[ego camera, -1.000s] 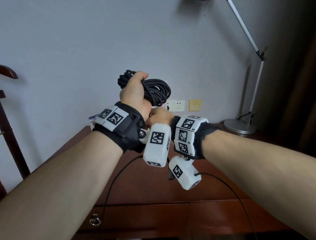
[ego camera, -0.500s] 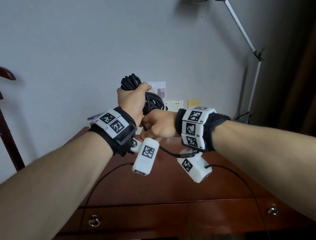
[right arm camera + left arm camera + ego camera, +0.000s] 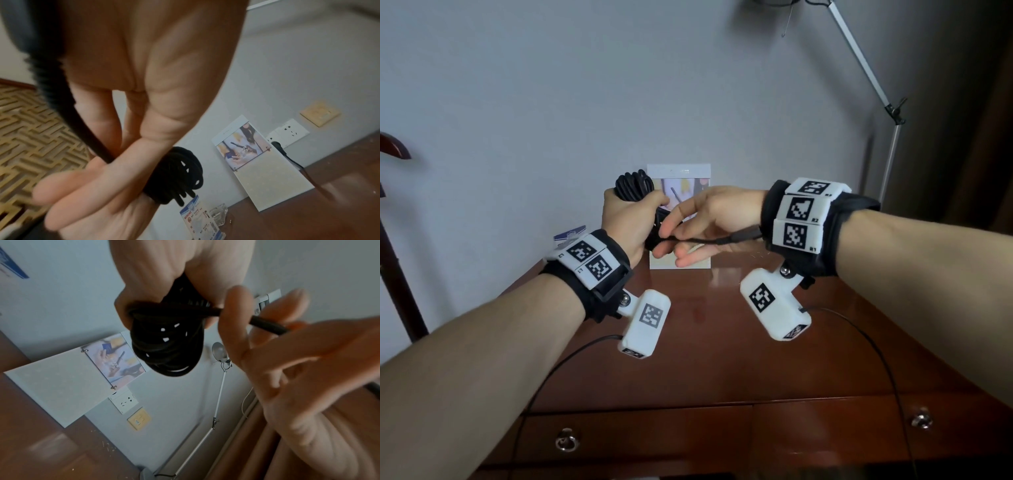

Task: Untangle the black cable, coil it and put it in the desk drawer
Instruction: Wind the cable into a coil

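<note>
The black cable (image 3: 635, 186) is wound into a tight bundle, and my left hand (image 3: 626, 219) grips it in a fist above the back of the desk. In the left wrist view the coil (image 3: 168, 350) hangs below that fist (image 3: 154, 288). One free end runs rightward from the bundle, passes between the extended fingers of my right hand (image 3: 688, 233) and lies across its palm, with the plug (image 3: 743, 236) near the wrist. The right wrist view shows this end (image 3: 88, 138) slipping between the fingers beside the coil (image 3: 180, 175).
The brown wooden desk (image 3: 722, 359) has two shut drawers at its front, one with a ring pull (image 3: 566, 442), one with a knob (image 3: 921, 419). A standing picture card (image 3: 679, 171) leans on the wall. A metal lamp (image 3: 890, 144) stands right, a dark chair (image 3: 393, 240) left.
Both hands have come down from in front of the wall towards the desk. My right hand has moved right, away from the left fist, and its fingers have uncurled along the cable end.
</note>
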